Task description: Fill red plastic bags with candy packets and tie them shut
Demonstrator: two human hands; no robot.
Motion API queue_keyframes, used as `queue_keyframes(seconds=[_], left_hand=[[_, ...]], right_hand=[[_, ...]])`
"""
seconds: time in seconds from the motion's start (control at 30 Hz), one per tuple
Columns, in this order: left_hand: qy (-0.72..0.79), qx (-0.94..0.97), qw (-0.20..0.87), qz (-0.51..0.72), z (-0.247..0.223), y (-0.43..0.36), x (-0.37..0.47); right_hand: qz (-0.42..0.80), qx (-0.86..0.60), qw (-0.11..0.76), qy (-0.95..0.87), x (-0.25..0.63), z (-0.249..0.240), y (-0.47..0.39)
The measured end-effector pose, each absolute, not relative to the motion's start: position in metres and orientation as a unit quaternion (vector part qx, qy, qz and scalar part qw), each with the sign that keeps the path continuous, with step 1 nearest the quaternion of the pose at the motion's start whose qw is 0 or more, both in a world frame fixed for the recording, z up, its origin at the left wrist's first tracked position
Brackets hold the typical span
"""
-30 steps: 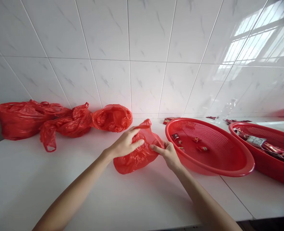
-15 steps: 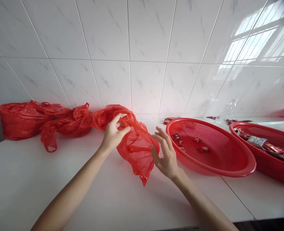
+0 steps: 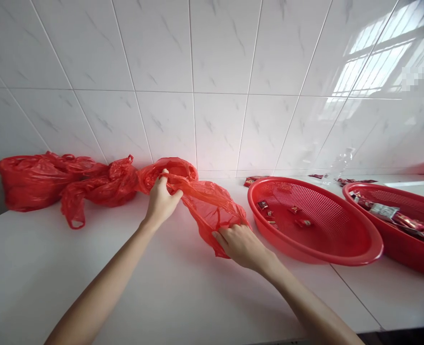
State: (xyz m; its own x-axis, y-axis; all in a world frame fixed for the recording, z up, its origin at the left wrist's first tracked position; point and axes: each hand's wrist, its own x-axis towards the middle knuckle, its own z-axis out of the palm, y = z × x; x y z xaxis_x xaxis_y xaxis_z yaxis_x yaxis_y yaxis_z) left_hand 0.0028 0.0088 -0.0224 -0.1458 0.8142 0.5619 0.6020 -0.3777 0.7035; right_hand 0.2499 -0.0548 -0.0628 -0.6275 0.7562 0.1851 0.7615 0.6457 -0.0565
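A thin red plastic bag (image 3: 215, 206) stretches over the white counter between my two hands. My left hand (image 3: 160, 197) grips its upper left part, thumb and fingers closed on the film near the bundled end. Lower down to the right, my right hand (image 3: 241, 243) has its fingers curled around the bag's loose edge. Behind my left hand lies a crumpled red bag bundle (image 3: 178, 165); whether it is one piece with the stretched bag I cannot tell.
Full red bags (image 3: 28, 184) stand at the left by the tiled wall. A red perforated basket (image 3: 327, 239) with several wrapped sweets is right of my right hand. Another red basket (image 3: 406, 251) holds many packets. A clear bottle (image 3: 341, 163) stands behind them.
My right hand has closed on the bag's loose end and moved slightly down. The bag is now drawn out to the right. My left hand has shifted a little left.
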Motion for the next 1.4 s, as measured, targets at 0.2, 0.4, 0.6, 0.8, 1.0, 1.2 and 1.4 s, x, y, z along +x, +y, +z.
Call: queue_keyframes(seconds=[0.2, 0.4, 0.6, 0.8, 1.0, 1.2, 1.4], left_hand=[[0.598, 0.735, 0.003, 0.32, 0.0, -0.013, -0.027], [0.345, 0.884, 0.058, 0.311, 0.026, -0.049, 0.018], [0.278, 0.958, 0.072, -0.01, -0.028, -0.024, 0.051], [0.443, 0.89, -0.043, -0.101, -0.047, 0.005, 0.026], [0.482, 0.872, -0.001, -0.091, -0.041, -0.008, -0.004], [0.48, 0.875, -0.003, -0.061, -0.051, -0.014, -0.015], [0.475, 0.875, -0.088, 0.021, -0.076, -0.009, -0.006]], right_hand=[[0.095, -0.376, 0.109, -0.915, 0.268, -0.043, -0.048], [0.146, -0.295, 0.082, -0.941, 0.265, -0.051, -0.044], [0.146, -0.257, 0.041, -0.954, 0.259, -0.049, -0.06], [0.049, -0.3, -0.001, -0.953, 0.265, -0.051, -0.07], [0.025, -0.36, 0.058, -0.931, 0.276, -0.066, -0.05], [-0.042, -0.46, -0.045, -0.886, 0.257, -0.061, -0.037], [-0.036, -0.495, -0.076, -0.865, 0.239, -0.062, -0.023]])
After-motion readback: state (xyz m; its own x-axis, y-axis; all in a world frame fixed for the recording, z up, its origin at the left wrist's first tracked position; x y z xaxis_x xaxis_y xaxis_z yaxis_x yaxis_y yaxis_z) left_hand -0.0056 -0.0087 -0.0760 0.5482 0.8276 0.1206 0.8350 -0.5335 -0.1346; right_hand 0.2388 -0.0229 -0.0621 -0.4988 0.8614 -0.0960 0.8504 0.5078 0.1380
